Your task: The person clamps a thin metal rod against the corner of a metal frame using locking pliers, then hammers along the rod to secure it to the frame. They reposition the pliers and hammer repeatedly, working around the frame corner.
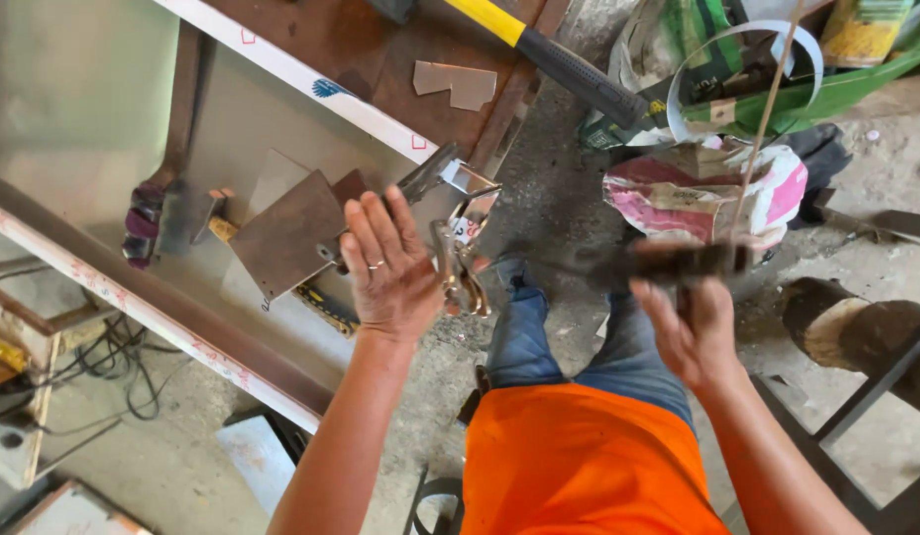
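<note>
My left hand [390,267] holds silver locking pliers [462,260], fingers stretched up over them, a ring on one finger. The pliers' jaws are clamped on a rusty brown metal plate [286,238] that juts out to the left above a long steel beam [172,322]. My right hand [693,327] grips a dark, motion-blurred tool handle [658,263] held level over my knees. A thin metal rod [763,129] rises from the handle's right end toward the top of the view. My blue trousers [524,332] and orange shirt [579,461] fill the space below.
A hammer with a yellow and black handle [554,52] and a cut metal scrap [456,84] lie on the rusty bench at the top. A taped-handle hammer [172,218] sits left. Printed sacks [698,193], a log [846,327], and cables [113,367] lie on the concrete floor.
</note>
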